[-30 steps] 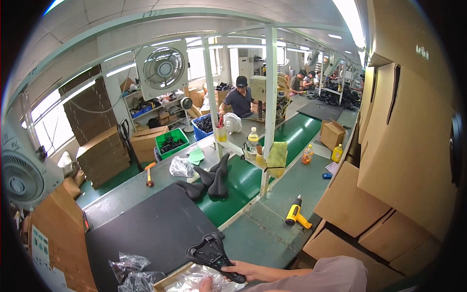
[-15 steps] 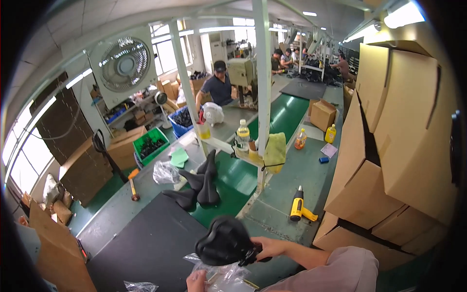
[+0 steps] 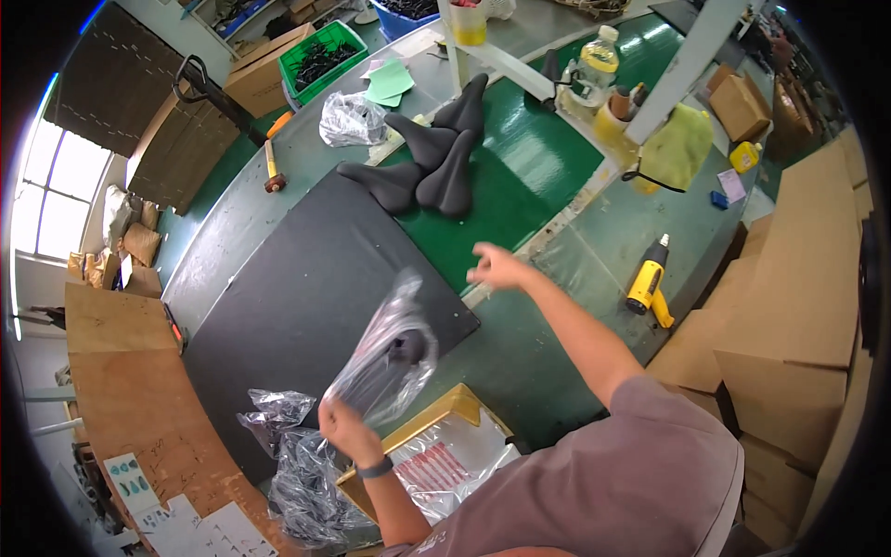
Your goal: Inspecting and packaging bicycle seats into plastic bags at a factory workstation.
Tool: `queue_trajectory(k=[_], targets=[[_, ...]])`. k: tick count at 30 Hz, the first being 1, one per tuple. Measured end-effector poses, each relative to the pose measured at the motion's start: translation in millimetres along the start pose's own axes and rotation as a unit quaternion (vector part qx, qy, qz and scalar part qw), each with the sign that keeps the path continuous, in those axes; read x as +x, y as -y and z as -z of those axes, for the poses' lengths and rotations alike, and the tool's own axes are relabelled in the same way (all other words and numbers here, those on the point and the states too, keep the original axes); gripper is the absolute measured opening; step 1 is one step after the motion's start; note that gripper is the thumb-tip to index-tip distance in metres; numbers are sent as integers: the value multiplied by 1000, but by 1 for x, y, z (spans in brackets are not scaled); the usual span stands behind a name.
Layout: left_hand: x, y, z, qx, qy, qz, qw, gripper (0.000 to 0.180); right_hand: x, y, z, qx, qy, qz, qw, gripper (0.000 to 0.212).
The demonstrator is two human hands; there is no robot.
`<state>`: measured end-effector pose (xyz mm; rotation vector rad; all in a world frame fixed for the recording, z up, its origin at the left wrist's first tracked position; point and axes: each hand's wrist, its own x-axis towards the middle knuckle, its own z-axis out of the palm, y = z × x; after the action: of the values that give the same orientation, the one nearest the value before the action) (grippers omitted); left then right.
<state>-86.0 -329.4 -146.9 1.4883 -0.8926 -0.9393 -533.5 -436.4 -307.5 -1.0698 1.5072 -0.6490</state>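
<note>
My left hand (image 3: 348,433) is closed on a clear plastic bag (image 3: 379,345), raised above the black mat (image 3: 278,297). A dark shape shows through the bag, but blur and glare hide what it is. My right hand (image 3: 498,267) reaches forward over the near edge of the green belt (image 3: 534,176), fingers apart and holding nothing. Ahead of it lie several black bicycle saddles (image 3: 447,176) in a cluster. Below my hands is an open box with yellow edges (image 3: 455,404), holding clear printed plastic bags. Crumpled clear plastic (image 3: 311,483) lies beside the box.
A yellow heat gun (image 3: 647,278) lies on the bench to the right, near stacked cardboard boxes (image 3: 789,278). A hammer (image 3: 273,167) rests at the far left. A post carries a yellow-green cloth (image 3: 676,148) beside a bottle (image 3: 594,70).
My right hand has let go of the black saddle and moved forward toward the belt. The left hand has lifted the bag over the mat. My view has tilted down.
</note>
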Motion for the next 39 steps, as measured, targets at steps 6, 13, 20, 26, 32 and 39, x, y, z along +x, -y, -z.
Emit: queue_trajectory(k=[6, 13, 20, 26, 32, 39], targets=[[-43, 36, 91, 112, -151, 57, 981, 30, 211, -29, 38, -26, -360, -26, 932, 121], [-86, 84, 48, 316, -182, -174, 915, 34, 202, -24, 52, 90, -372, -18, 924, 109], [-57, 145, 1, 315, -31, -174, 932, 34, -118, -86, -80, 71, -326, -44, 942, 105], [-99, 178, -35, 337, 156, -187, 909, 34, -367, -214, -173, 65, -215, -267, 937, 93], [-183, 228, 13, 420, 250, -167, 856, 34, -482, -144, -131, -404, -255, 160, 864, 74], [-312, 216, 52, 454, 199, -193, 847, 33, -514, -210, -157, -349, -147, -52, 924, 80]])
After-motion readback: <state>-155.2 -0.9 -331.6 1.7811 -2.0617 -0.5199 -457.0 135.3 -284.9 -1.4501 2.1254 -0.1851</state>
